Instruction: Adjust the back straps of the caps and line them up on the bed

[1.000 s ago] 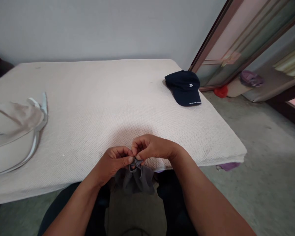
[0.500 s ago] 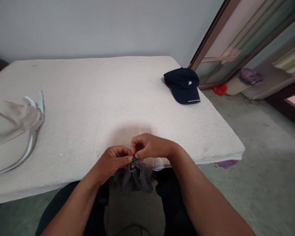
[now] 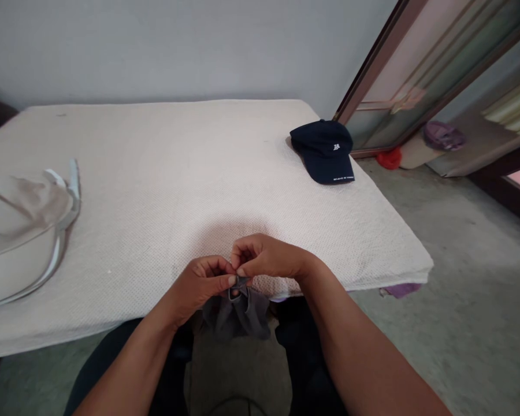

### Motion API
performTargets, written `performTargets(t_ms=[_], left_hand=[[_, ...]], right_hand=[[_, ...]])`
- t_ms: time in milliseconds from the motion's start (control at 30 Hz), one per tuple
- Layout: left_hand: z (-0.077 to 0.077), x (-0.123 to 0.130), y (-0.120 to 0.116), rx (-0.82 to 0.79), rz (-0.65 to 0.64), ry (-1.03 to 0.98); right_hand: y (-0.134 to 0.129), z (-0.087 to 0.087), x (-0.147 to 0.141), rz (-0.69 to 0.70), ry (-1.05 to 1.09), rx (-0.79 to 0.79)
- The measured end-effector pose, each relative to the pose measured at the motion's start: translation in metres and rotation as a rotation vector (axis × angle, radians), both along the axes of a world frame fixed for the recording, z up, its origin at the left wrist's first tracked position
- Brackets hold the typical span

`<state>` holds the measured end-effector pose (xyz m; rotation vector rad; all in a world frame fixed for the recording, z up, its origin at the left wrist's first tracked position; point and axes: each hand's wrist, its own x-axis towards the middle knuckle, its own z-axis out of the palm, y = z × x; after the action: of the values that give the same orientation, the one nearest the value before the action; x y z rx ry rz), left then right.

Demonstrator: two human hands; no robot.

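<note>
A dark grey cloth item [image 3: 238, 315] hangs from my fingers over the near edge of the table, a small gap showing near its gathered top. Its full shape cannot be made out. On the left, my left hand [image 3: 203, 286] pinches that top between thumb and fingers. Right beside it, fingertips close together, my right hand [image 3: 264, 257] pinches the same spot from above. Their grip hides any small detail there. At the back right of the table rests a navy baseball cap [image 3: 323, 150] with white lettering, apart from both hands.
A white textured cover [image 3: 177, 156] spreads over the table. At its left lies a beige hat-like item [image 3: 21, 248] with light straps, cut off by the frame. Beyond the right edge are the grey floor [image 3: 472, 260], a sliding door [image 3: 385, 86] and a red bundle [image 3: 389, 158].
Both hands stay nearly still, pinching the grey cloth at the same place. The view has shifted very slightly.
</note>
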<state>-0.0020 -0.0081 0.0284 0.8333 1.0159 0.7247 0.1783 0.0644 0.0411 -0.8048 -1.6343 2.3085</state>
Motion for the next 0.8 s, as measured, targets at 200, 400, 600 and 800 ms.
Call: performTargets(t_ms=[200, 400, 600, 800], left_hand=[[0.001, 0.001, 0.000, -0.007, 0.060, -0.064], [0.005, 0.001, 0.001, -0.008, 0.188, -0.149], [0.000, 0.006, 0.001, 0.050, 0.296, -0.079], [-0.001, 0.014, 0.000, 0.068, 0.418, -0.031]], right_hand=[[0.000, 0.001, -0.001, -0.061, 0.037, -0.019], [-0.001, 0.003, -0.001, -0.248, 0.165, -0.079], [-0.004, 0.003, -0.002, -0.333, 0.174, -0.067], [-0.003, 0.000, -0.001, -0.322, 0.068, 0.088]])
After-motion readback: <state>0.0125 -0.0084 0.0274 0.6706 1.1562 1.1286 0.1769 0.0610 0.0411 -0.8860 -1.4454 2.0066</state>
